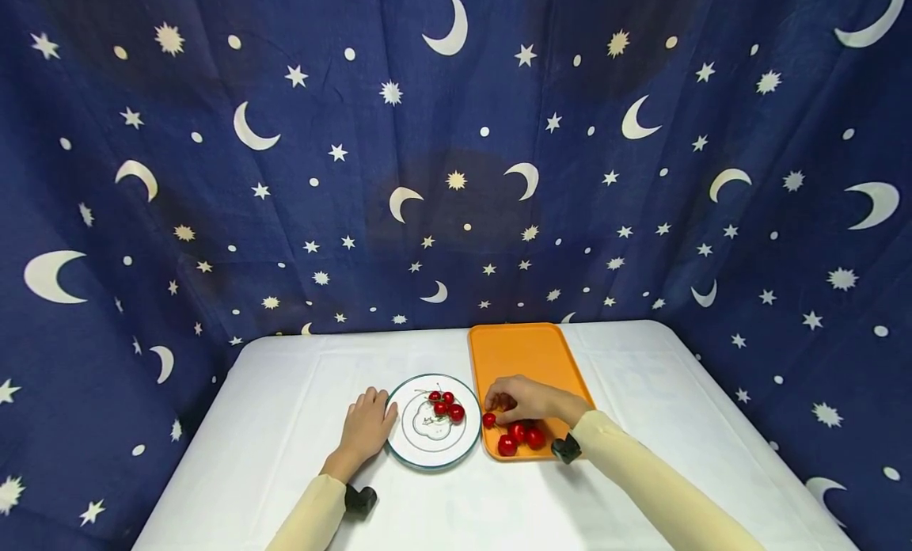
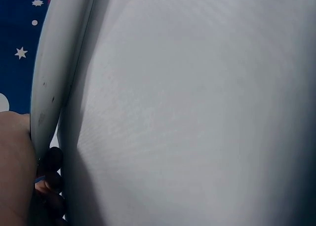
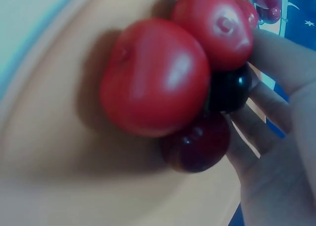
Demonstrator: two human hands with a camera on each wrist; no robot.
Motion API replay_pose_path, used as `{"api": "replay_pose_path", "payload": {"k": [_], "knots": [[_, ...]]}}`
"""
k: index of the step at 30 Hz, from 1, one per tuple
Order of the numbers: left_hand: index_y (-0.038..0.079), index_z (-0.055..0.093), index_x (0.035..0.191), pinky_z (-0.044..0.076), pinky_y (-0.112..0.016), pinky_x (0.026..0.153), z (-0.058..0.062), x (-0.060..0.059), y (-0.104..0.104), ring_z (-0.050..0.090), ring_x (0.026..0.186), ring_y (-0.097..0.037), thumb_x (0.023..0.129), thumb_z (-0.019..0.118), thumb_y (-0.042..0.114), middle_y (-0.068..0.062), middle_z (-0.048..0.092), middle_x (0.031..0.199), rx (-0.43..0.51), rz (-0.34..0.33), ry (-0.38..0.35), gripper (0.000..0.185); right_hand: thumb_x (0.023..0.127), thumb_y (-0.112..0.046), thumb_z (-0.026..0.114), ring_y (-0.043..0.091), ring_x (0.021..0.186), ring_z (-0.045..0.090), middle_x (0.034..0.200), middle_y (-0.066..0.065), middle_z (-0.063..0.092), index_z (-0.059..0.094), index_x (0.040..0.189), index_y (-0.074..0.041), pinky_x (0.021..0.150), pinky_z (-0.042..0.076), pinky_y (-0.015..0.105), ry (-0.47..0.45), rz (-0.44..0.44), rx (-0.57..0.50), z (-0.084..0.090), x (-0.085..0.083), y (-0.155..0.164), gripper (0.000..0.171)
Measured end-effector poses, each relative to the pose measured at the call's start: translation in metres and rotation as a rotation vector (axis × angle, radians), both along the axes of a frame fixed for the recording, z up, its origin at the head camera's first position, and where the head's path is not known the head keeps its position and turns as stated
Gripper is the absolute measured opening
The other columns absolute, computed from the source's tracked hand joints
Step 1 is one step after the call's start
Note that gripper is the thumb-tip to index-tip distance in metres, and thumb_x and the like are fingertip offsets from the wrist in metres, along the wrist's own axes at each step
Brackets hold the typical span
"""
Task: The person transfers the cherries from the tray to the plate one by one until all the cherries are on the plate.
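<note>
My left hand (image 1: 363, 424) rests palm down at the left of a white plate (image 1: 406, 450), thumb on its rim. In the left wrist view the plate (image 2: 61, 48) is edge-on between thumb and fingertips. Several red cherries (image 1: 456, 413) with stems lie on the plate. Over the front of an orange tray (image 1: 523, 349), my right hand (image 1: 527, 397) curves its thumb and fingers around a dark cherry (image 3: 229, 90), partly hidden by other fruit. Several red cherries (image 3: 155, 78) sit beside its fingers, among them a smaller one (image 1: 488, 419) near the thumb tip.
The plate and tray stand side by side on a white-covered table (image 1: 285, 408). A dark blue curtain (image 1: 456, 139) with moons and stars hangs behind and at both sides. Small black cameras (image 1: 360, 501) are strapped at both wrists.
</note>
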State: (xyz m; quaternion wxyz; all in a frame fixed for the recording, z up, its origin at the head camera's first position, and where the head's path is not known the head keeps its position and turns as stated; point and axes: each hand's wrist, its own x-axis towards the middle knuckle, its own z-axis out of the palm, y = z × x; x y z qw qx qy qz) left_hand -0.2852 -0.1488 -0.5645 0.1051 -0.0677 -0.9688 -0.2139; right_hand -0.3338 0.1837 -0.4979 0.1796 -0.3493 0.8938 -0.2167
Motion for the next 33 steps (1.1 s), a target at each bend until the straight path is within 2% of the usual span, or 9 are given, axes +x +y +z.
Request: {"api": "replay_pose_path", "payload": {"k": [8, 15, 21, 26, 29, 33], "knots": [[0.003, 0.062, 0.107, 0.034, -0.036, 0.074, -0.0014, 0.0007, -0.0001, 0.044, 0.082, -0.021, 0.104, 0.053, 0.025, -0.007, 0.049, 0.092, 0.001, -0.001, 0.016, 0.024, 0.093, -0.031, 0.077, 0.012, 0.093, 0.057, 0.106, 0.000, 0.068, 0.071, 0.110, -0.016, 0.088, 0.050, 0.025, 0.051, 0.012, -0.002, -0.0055, 0.0017, -0.0024, 0.024], [0.002, 0.062, 0.108, 0.035, -0.037, 0.074, 0.0003, 0.0022, 0.0009, 0.044, 0.082, -0.021, 0.103, 0.053, 0.025, -0.008, 0.049, 0.093, 0.006, -0.002, 0.017, 0.024, 0.094, -0.031, 0.075, 0.009, 0.091, 0.056, 0.104, -0.004, 0.067, 0.072, 0.109, -0.018, 0.086, 0.049, 0.024, 0.076, 0.024, -0.009, -0.0079, 0.0003, -0.0031, 0.020], [0.002, 0.062, 0.109, 0.034, -0.036, 0.074, 0.0017, 0.0025, 0.0014, 0.043, 0.082, -0.021, 0.104, 0.053, 0.025, -0.007, 0.049, 0.093, 0.001, 0.001, 0.015, 0.025, 0.095, -0.030, 0.074, 0.009, 0.087, 0.056, 0.099, -0.005, 0.067, 0.070, 0.110, -0.017, 0.083, 0.050, 0.024, 0.065, -0.003, -0.013, -0.0070, 0.0003, -0.0019, 0.020], [0.002, 0.062, 0.109, 0.034, -0.036, 0.074, 0.0014, 0.0033, 0.0016, 0.044, 0.083, -0.021, 0.104, 0.053, 0.025, -0.007, 0.049, 0.093, 0.001, 0.000, 0.009, 0.025, 0.095, -0.028, 0.074, 0.007, 0.082, 0.056, 0.094, -0.005, 0.068, 0.068, 0.110, -0.016, 0.079, 0.051, 0.023, 0.094, -0.046, -0.034, -0.0055, -0.0014, 0.0009, 0.020], [0.002, 0.062, 0.109, 0.034, -0.036, 0.074, 0.0006, 0.0032, 0.0014, 0.044, 0.084, -0.021, 0.104, 0.053, 0.025, -0.007, 0.048, 0.093, -0.002, 0.005, 0.005, 0.026, 0.095, -0.029, 0.074, 0.008, 0.083, 0.057, 0.097, -0.004, 0.069, 0.067, 0.112, -0.017, 0.080, 0.053, 0.024, 0.133, -0.068, -0.052, -0.0041, -0.0043, 0.0023, 0.021], [0.002, 0.062, 0.109, 0.035, -0.036, 0.074, 0.0012, 0.0023, 0.0011, 0.044, 0.083, -0.021, 0.104, 0.053, 0.025, -0.008, 0.049, 0.093, -0.006, 0.008, 0.021, 0.026, 0.099, -0.027, 0.069, 0.009, 0.087, 0.059, 0.105, -0.002, 0.071, 0.067, 0.122, -0.014, 0.083, 0.055, 0.028, 0.184, -0.049, -0.097, -0.0012, -0.0076, 0.0030, 0.027]]}}
